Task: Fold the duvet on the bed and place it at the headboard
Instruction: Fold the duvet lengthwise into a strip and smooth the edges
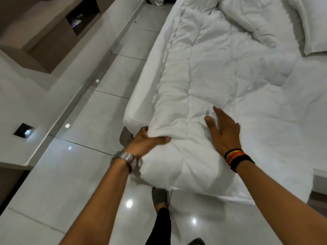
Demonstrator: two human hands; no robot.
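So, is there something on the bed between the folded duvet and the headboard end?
Yes. A pillow lies at the far right, beside the duvet. The headboard itself is out of view.

A single wide-angle view comes from the person's head, looking forward and steeply down, tilted so the scene leans. It sits close above both bare forearms, which enter from the near edge. The white-sheeted bed (283,106) runs from near centre away to the far right, with the rumpled white quilted duvet (208,71) along its left side. Glossy pale floor tiles (74,167) fill the left and near part.
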